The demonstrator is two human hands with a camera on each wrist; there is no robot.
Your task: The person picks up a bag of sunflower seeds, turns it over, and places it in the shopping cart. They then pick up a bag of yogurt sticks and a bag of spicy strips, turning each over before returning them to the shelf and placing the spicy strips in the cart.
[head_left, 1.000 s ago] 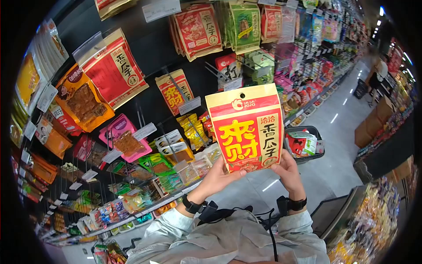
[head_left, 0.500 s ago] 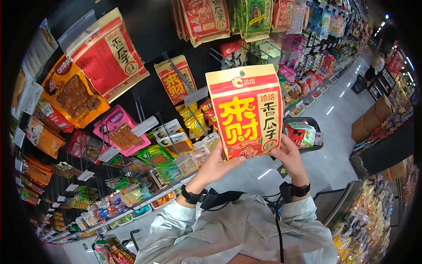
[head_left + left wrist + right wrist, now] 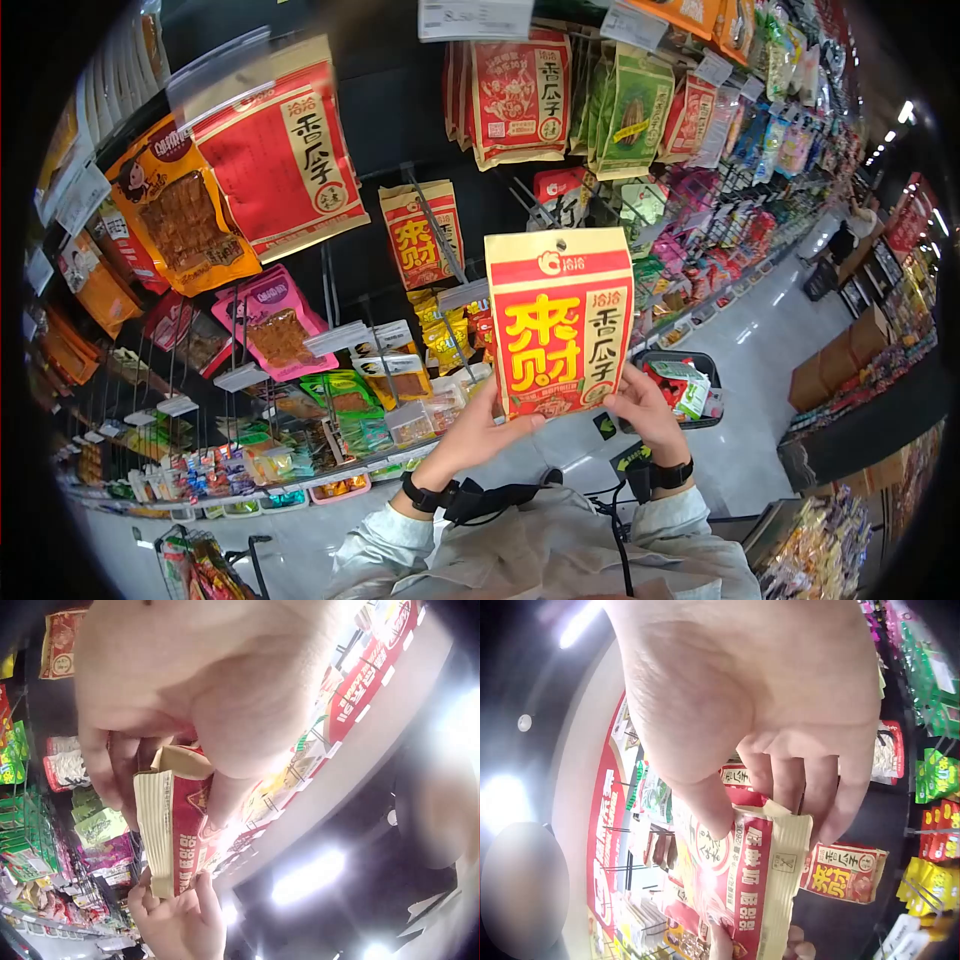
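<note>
A red and cream paper bag of sunflower seeds [image 3: 560,330] is held upright in front of the chest, its printed front toward the head camera. My left hand [image 3: 470,435] grips its lower left corner, thumb on the front and fingers behind. At the lower right corner, my right hand [image 3: 648,408] pinches it the same way. From below, the left wrist view shows the bag's pleated bottom edge [image 3: 156,832] between both hands. The right wrist view shows the right thumb [image 3: 705,806] lying along the printed face, with the other fingers curled behind.
Snack packets hang on hooks on a dark rack, among them a large red seed bag [image 3: 285,150] and a smaller matching bag [image 3: 422,235]. A black basket [image 3: 708,372] with packets stands on the floor beyond the right hand. Wrapped goods [image 3: 820,550] fill a bin at lower right.
The head view has shifted, so rack, bag and hands first rise, then sit lower in the picture. Both hands keep the same hold on the bag.
</note>
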